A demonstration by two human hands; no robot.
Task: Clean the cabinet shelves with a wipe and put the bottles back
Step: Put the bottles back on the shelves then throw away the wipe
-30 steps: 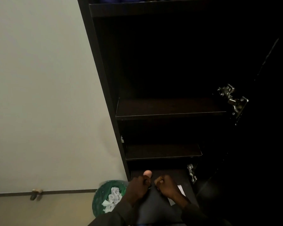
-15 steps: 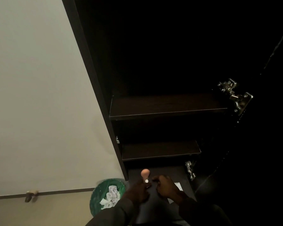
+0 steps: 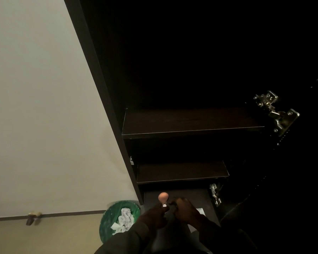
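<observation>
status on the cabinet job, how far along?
Done, apparently: two shelves stand bare, and crumpled wipes lie in the green bin. In hand: left hand and right hand work together low down at a pink-topped item. Left: no bottles back on the visible shelves.

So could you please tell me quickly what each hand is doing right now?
Left hand: pinching a small pink-topped object.
Right hand: fingers curled close by; whether it holds anything cannot be told.

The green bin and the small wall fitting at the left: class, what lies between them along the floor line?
Nothing: in the head view, between the green bin and the wall fitting only bare wall, skirting line and floor show.
</observation>
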